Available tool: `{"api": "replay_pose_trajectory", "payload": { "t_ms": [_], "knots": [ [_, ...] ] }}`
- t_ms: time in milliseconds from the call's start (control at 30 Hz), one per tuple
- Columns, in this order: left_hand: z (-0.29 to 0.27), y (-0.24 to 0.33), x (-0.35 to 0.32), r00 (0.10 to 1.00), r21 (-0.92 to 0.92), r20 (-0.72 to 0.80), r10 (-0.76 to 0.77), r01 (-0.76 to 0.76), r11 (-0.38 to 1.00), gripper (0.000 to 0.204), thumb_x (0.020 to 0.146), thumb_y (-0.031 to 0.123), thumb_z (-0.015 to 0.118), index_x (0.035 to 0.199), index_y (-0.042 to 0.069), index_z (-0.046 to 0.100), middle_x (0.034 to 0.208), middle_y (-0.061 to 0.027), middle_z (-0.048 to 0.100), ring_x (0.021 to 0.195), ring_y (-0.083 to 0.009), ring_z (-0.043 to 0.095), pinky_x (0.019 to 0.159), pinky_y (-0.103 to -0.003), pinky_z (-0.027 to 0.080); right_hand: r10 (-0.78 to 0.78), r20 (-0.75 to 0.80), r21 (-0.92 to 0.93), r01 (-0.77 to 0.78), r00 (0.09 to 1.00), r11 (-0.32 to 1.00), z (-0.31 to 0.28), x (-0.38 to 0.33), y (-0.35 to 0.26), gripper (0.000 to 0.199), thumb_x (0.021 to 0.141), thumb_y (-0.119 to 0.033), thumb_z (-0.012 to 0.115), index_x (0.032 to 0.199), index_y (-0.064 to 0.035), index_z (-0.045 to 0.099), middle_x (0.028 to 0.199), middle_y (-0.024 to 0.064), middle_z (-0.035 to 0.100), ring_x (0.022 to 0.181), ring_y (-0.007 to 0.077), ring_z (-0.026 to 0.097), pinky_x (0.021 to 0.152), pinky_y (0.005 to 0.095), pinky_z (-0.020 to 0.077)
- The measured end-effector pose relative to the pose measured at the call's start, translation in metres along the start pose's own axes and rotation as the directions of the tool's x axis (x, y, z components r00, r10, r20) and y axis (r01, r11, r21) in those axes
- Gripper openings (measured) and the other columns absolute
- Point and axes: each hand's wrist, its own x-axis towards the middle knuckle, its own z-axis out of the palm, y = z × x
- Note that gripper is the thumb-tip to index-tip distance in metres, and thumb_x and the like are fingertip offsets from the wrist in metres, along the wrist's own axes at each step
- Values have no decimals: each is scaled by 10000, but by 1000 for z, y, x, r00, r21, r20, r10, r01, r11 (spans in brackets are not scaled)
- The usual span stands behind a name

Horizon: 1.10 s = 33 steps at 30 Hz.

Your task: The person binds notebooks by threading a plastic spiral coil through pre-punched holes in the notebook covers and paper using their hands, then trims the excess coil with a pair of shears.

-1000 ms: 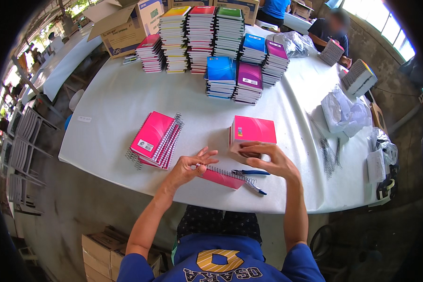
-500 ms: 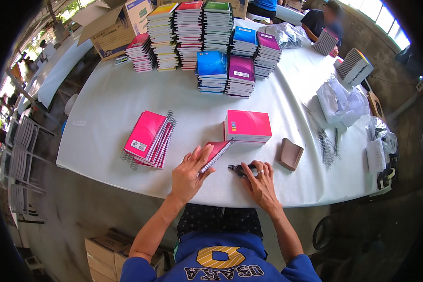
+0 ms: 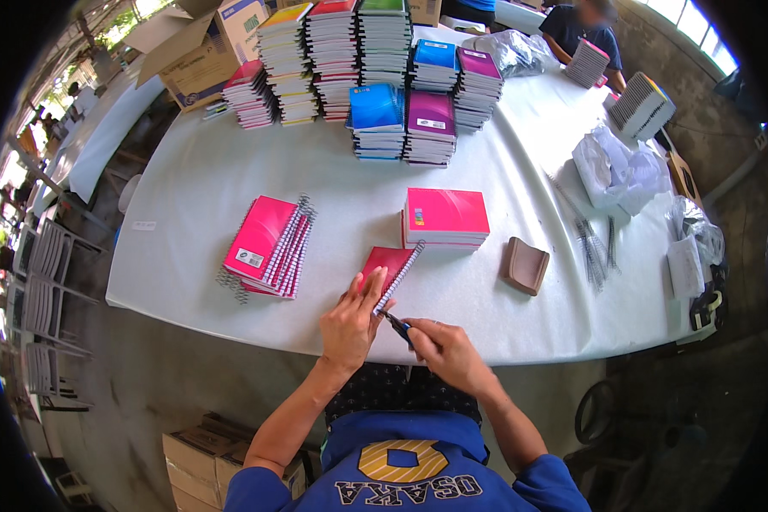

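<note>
Right hand [image 3: 445, 352]: fingers wrapped round the handles of a pair of pliers [image 3: 398, 328], nose angled up and to my left. Whether the nose bites on wire or only meets it, too small to tell.

Left hand [image 3: 348, 326]: laid over the lower part of a pink notebook [image 3: 387, 258], fingers stretched along the cover. Can't tell if the thumb pinches the edge; the hand hides its own underside.

Key relation: the notebook lies ahead of the pliers and slightly left. Its bound edge, with the wire coil [image 3: 400, 278], is the long axis, slanting from near my left fingertips up and away to the right. The pliers' nose is at the near end of that line; the right hand comes at it from below and right. Left hand nearer the cover, right hand nearer the coil's near end, by way of the tool. The far end of the coil runs out past the cover, close to the near side of a pink stack of pads [image 3: 445, 212].

Further out: brown curved block [image 3: 526, 266] to the right, alone on the white table [image 3: 333, 179]. Pile of coiled pink notebooks [image 3: 265, 243] off left. Loose wire coils [image 3: 590, 249] well right.
</note>
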Motion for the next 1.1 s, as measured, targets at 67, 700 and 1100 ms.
{"api": "replay_pose_trajectory", "payload": {
  "t_ms": [67,700,1100],
  "knots": [
    [-8,-3,2,1000,35,-25,16,-15,999,540,896,314,676,1390,142,545,1245,-46,671,1126,-318,645,856,-389,554,279,494,397,-499,824,770,-23,15,1,279,959,-118,579,1221,-57,653,828,98,604,671,202,579,605,324,478],
    [-89,-146,85,996,-999,-16,82,-12,-50,774,878,469,626,1514,120,355,1536,-184,365,1405,-431,342,1146,-565,296,-87,20,742,43,996,669,47,150,-75,524,826,-9,725,1322,-64,566,1385,119,541,1255,231,521,1062,358,410],
    [-120,-209,83,774,-612,517,-367,633,474,766,846,192,781,1472,-21,396,1344,-157,582,1196,-183,534,1049,-307,399,-411,-397,-331,290,821,898,42,161,17,342,787,-83,729,1123,-94,670,1180,89,634,1084,295,584,943,432,447]
  ]
}}
